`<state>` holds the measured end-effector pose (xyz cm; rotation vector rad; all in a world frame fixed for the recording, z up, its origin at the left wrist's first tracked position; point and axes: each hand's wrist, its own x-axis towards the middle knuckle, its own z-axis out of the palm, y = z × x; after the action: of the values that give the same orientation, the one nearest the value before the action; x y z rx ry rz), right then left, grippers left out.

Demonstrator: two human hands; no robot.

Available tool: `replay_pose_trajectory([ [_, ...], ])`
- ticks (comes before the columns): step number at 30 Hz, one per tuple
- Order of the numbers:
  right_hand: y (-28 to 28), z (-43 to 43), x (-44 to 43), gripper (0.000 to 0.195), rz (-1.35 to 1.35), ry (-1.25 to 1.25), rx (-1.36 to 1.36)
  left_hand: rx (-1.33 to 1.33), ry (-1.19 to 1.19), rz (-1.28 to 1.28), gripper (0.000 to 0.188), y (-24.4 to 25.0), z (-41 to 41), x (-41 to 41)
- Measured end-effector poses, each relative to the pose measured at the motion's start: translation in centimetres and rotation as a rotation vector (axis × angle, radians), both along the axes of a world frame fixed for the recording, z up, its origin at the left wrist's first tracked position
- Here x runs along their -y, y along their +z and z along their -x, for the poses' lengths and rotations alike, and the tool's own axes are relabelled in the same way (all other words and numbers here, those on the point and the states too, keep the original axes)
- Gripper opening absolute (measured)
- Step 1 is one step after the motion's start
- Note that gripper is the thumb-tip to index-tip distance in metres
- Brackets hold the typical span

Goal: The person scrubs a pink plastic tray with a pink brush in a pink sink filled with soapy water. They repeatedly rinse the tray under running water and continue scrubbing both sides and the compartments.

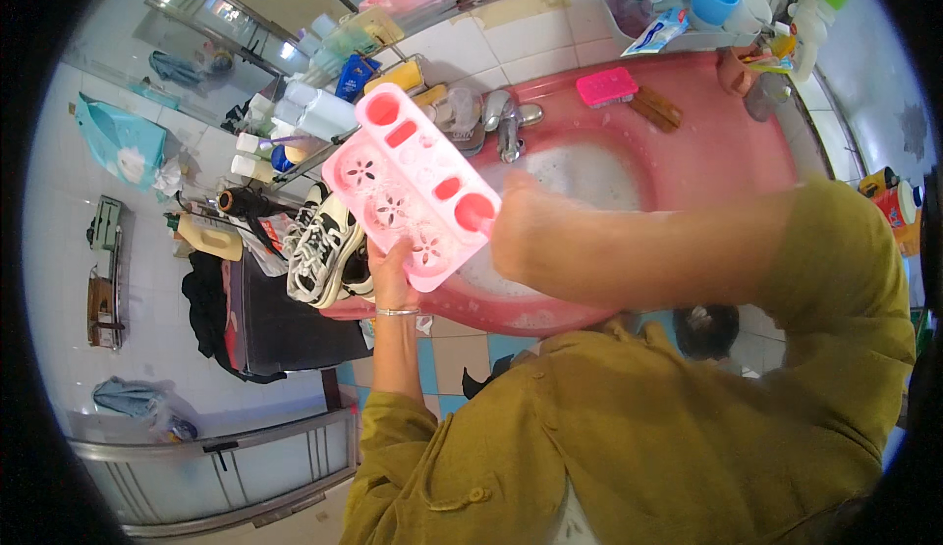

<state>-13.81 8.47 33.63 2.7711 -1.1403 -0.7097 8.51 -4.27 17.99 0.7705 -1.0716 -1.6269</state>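
Note:
My left hand (394,272) grips the lower end of a pink plastic toothbrush-and-cup holder (412,184). It has round and slot openings along one side and flower-shaped drain cut-outs in its tray. The holder is tilted above the left side of a pink washbasin (508,317). Close to the holder's right edge, my right hand (519,232) is blurred and closed. A thin pink object (482,224) juts from it at a round opening; its far end is unclear. Soapy water (589,169) lies in the basin, partly hidden by my right forearm.
Behind the basin stands a chrome faucet (508,129). A pink scrub brush (605,87) and a wooden brush (656,109) lie on the ledge. Sneakers (320,254) sit at the left, near a hair dryer (239,201). A shelf (685,40) holds cups.

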Motion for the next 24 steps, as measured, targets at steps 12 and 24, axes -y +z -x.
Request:
replay_pose_trajectory([
  [12,1.4,-0.4,-1.7,0.015,0.073,-0.034,0.07,-0.029,0.036,-0.032,0.056,-0.1,-0.5,-0.3],
  [24,-3.0,0.4,0.7,0.01,0.283,-0.124,0.084,0.019,0.029,-0.015,0.053,1.1,1.3,-2.0],
])
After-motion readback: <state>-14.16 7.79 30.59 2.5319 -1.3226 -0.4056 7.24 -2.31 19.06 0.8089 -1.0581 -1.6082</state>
